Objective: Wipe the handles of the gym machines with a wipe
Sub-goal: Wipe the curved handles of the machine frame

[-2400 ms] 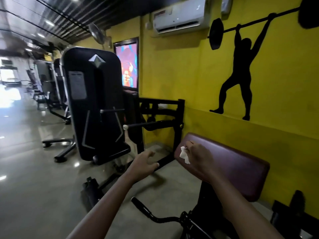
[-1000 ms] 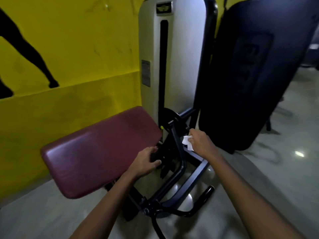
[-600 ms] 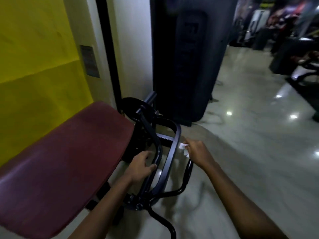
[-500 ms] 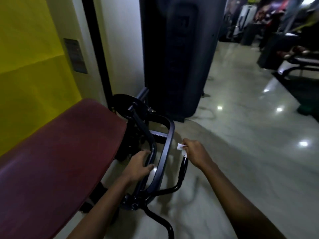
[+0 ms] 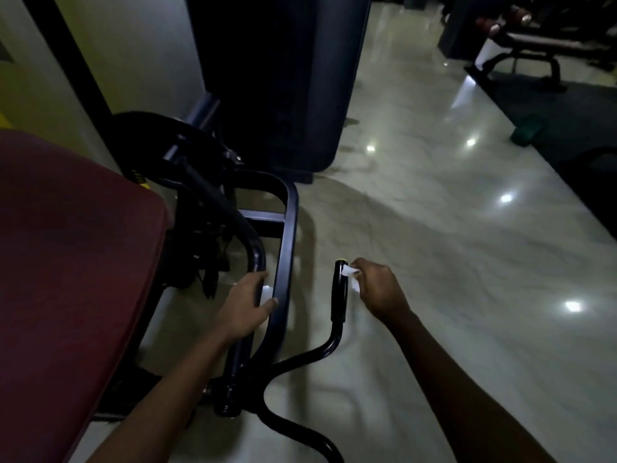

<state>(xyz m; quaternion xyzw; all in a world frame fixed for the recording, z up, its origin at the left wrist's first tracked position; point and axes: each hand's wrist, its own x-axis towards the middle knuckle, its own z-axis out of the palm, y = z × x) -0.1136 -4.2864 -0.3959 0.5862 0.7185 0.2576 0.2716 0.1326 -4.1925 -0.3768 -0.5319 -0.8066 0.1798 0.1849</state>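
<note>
White wipe (image 5: 350,275) pinched in right hand (image 5: 379,289), touching black handle (image 5: 339,292).

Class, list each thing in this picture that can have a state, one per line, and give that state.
Right hand: pinches the wipe.
Wipe: crumpled, against the handle's top.
Handle: upright, being wiped.
Left hand: grips the frame bar.
Pad: bare, nothing on it.

**Around the machine: pad, shroud, floor and far bench**

A wide maroon vinyl pad (image 5: 73,248) fills the left side. Behind it rises a pale cream upright panel (image 5: 140,51), with a tall black shroud (image 5: 277,78) just beside it on the right. The glossy pale tiled floor (image 5: 450,255) carries bright light spots. A maroon-padded bench on a black frame (image 5: 534,41) stands far right, near a small green block (image 5: 529,132).
</note>
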